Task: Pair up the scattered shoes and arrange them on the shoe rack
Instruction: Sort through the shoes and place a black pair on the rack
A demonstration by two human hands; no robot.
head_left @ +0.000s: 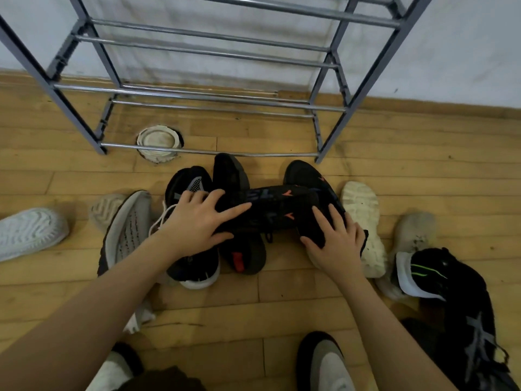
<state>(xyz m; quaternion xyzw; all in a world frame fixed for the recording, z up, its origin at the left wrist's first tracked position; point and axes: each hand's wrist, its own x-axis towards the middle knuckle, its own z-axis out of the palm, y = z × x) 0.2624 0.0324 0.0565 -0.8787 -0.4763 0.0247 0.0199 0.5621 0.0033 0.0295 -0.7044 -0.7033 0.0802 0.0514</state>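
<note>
Shoes partly hidden under both hands.

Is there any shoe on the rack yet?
No, the rack's bars are all bare, and the shoes lie on the floor in front of it.

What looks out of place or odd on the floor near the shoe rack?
Several shoes are jumbled: a white shoe on the left and a cream shoe lie sole-up. A black shoe with orange marks lies crosswise over others. A round white fitting sits in the wooden floor.
</note>
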